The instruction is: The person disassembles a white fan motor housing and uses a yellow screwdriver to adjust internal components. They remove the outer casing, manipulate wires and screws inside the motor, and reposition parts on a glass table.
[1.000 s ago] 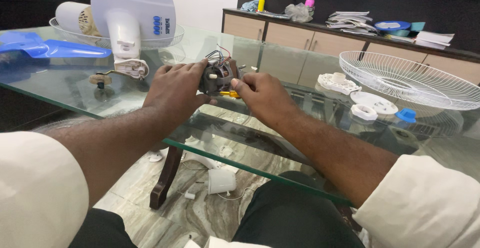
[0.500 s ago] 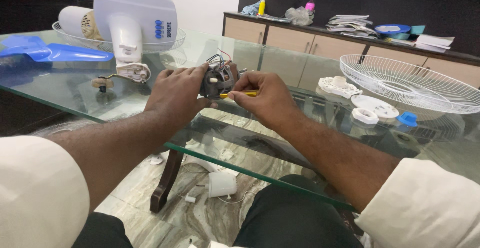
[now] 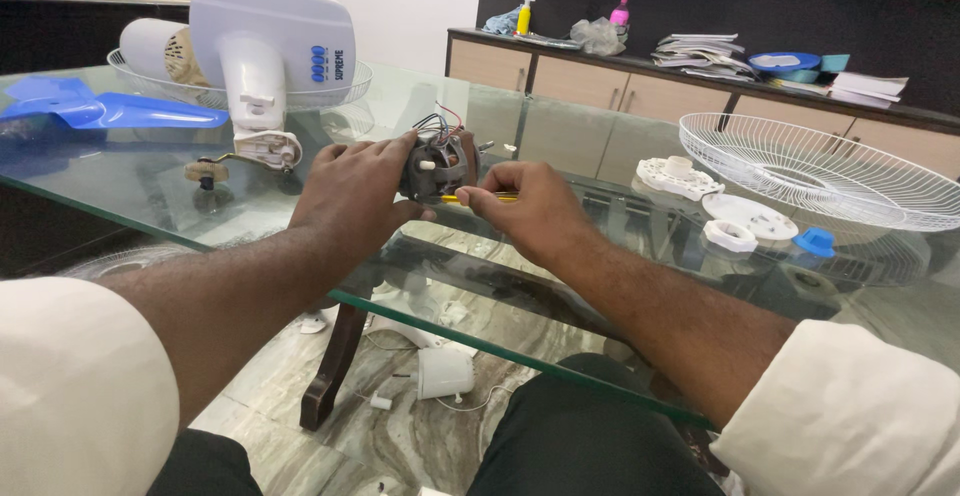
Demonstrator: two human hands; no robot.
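Risk first: slipping tool tip against bare windings or thin wires, caused by sideways pressure on a motor braced only by fingers above smooth glass. Nearest, left hand wrapped around small fan motor, fingers closed tight on its casing, just above glass table. Right hand pinching yellow-handled screwdriver, tip at motor's side. Beyond, white fan housing at left; wire fan guard and white plastic parts at right.

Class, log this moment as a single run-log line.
left hand: grips fan motor | right hand: holds yellow-handled tool against motor | surface: glass table | nearby: wire fan guard
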